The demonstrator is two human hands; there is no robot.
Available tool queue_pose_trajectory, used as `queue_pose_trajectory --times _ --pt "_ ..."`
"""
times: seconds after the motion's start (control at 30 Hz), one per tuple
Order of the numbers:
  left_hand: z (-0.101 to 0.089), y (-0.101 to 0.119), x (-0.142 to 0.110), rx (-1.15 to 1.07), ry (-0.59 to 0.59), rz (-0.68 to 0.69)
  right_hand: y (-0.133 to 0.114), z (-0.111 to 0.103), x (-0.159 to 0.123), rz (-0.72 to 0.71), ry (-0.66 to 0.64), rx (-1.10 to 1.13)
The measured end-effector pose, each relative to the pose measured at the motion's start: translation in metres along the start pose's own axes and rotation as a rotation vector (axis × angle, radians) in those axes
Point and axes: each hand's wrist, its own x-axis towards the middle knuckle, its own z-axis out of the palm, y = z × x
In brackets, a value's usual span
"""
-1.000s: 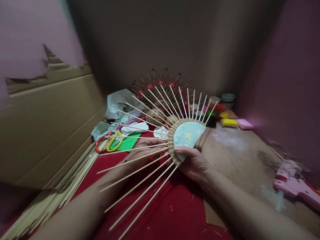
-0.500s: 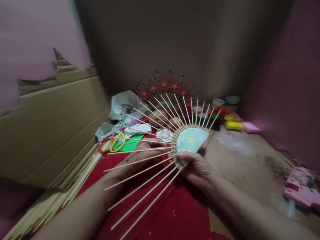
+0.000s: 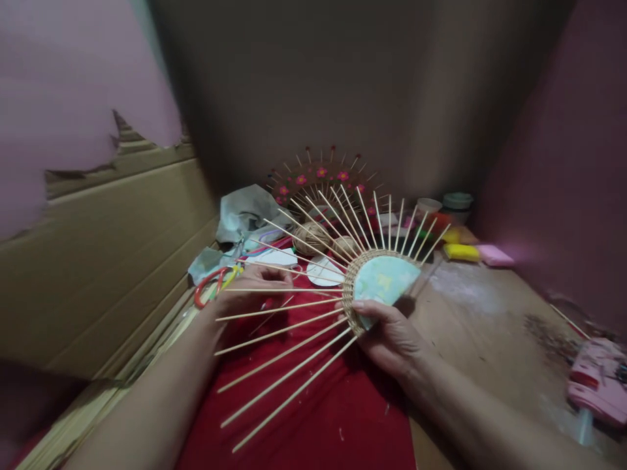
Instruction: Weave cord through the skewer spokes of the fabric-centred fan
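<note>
My right hand (image 3: 392, 333) grips a half-round craft piece (image 3: 385, 277) by its lower edge, thumb on top. The piece has a pale blue-green patterned face, a woven rim and several thin bamboo skewers (image 3: 284, 326) fanning out to the left and upward. My left hand (image 3: 252, 287) is off the piece, to its left and behind the skewers, next to red and yellow scissors (image 3: 208, 287). Its fingers are curled; what they hold, if anything, is hidden.
A red cloth (image 3: 333, 405) covers my lap. A cardboard sheet (image 3: 108, 261) and a bundle of bamboo sticks (image 3: 98, 405) lie left. Behind are a twine ball (image 3: 308, 236), a flowered fan (image 3: 318, 176), jars, yellow (image 3: 462, 252) and pink blocks. A pink glue gun (image 3: 595, 385) lies right.
My left hand has left the back of the craft piece and moved left toward the scissors. My right hand keeps hold of the piece, which has shifted slightly right.
</note>
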Motion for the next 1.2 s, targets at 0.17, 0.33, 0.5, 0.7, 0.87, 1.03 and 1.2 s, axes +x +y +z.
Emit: queue_pose_trajectory --times 0.17,0.33,0.5,0.7,0.87,1.03,1.2 --pt "-0.036 -0.008 -0.002 0.027 -0.070 0.050 -0.001 0.002 0.000 -0.022 0.017 -0.005" --pt "-0.054 -0.018 -0.006 -0.081 -0.057 0.024 0.000 0.002 0.001 -0.076 0.044 0.035" --pt "-0.055 -0.019 -0.007 -0.112 -0.087 -0.008 0.002 -0.001 0.003 -0.091 0.076 0.022" --pt "-0.048 -0.012 -0.004 -0.096 0.046 -0.001 0.005 -0.002 0.003 -0.134 0.119 0.030" --pt "-0.048 -0.015 -0.001 -0.031 0.057 -0.016 0.007 -0.004 0.005 -0.168 0.141 0.014" --pt "-0.052 -0.016 -0.001 0.026 0.119 0.061 0.007 -0.005 0.006 -0.192 0.204 0.039" --pt "-0.053 -0.014 -0.002 0.017 0.121 0.081 0.006 -0.003 0.004 -0.184 0.205 0.038"
